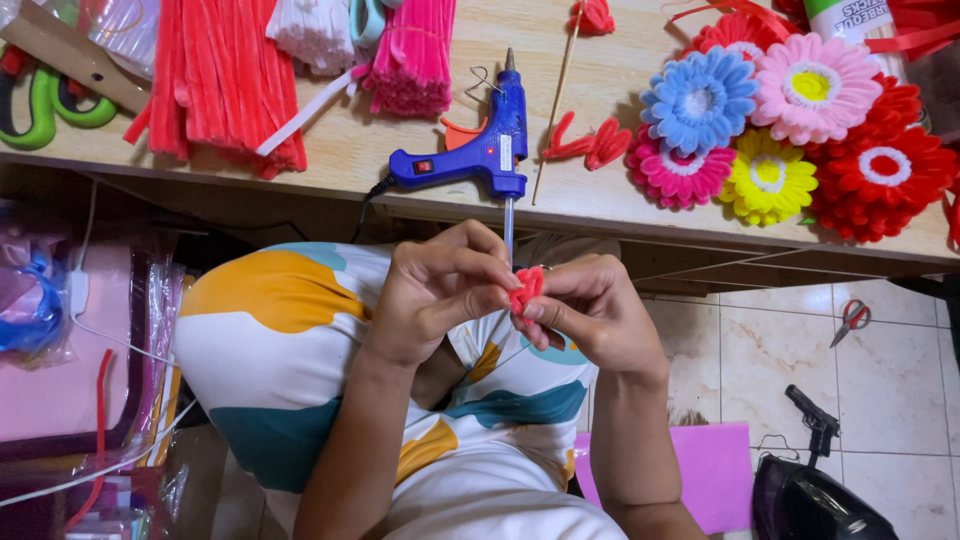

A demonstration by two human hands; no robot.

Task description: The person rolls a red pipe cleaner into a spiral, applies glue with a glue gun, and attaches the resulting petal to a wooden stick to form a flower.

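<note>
A small red chenille piece (526, 287) is pinched between both hands just below the edge of the wooden surface (420, 160), above the lap. It is judged light, soft and easily bent, best taken at its folded ends by the fingertips. The left hand (440, 290) is curled, its grip closed on the piece's left side; the right hand (590, 312) is closed on the right side, wrists bent inward. A blue glue gun (480, 152) is propped on the surface just above, with finished flowers (790, 130) lying further right.
</note>
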